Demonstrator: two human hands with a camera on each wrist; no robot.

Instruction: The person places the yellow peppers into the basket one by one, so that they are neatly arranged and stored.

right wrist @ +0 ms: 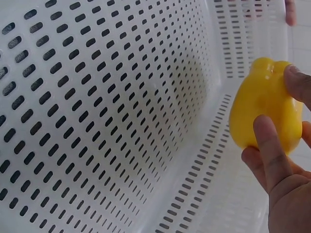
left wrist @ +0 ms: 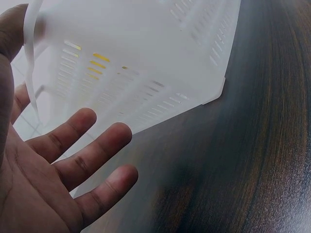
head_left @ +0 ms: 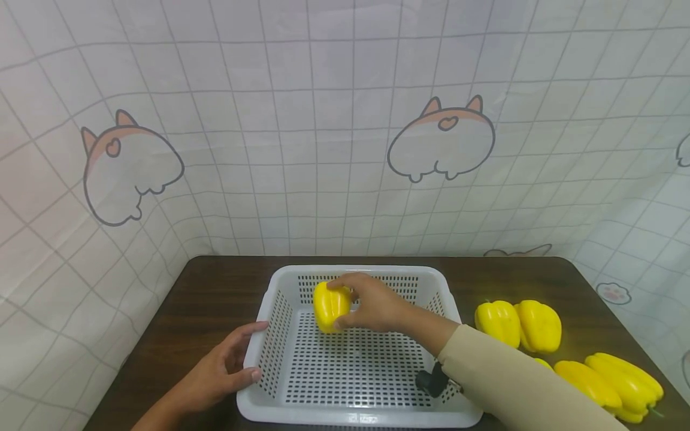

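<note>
In the head view my right hand (head_left: 372, 305) holds a yellow bell pepper (head_left: 330, 306) between thumb and fingers, inside the back left part of a white perforated basket (head_left: 358, 416). The right wrist view shows the bell pepper (right wrist: 265, 104) gripped above the holed basket floor (right wrist: 107, 107). My left hand (head_left: 221, 371) is at the basket's left rim, thumb and index fingertips right at its edge. Seen from the left wrist, three fingers of the left hand (left wrist: 53, 179) are spread loosely outside the basket wall (left wrist: 131, 53).
On the dark wood table (head_left: 210, 299), two upright yellow bell peppers (head_left: 497, 323) stand right of the basket. Several more yellow peppers (head_left: 625, 383) lie nearer the front right, partly behind the right sleeve (head_left: 517, 383). A gridded curtain (head_left: 334, 149) hangs behind the table.
</note>
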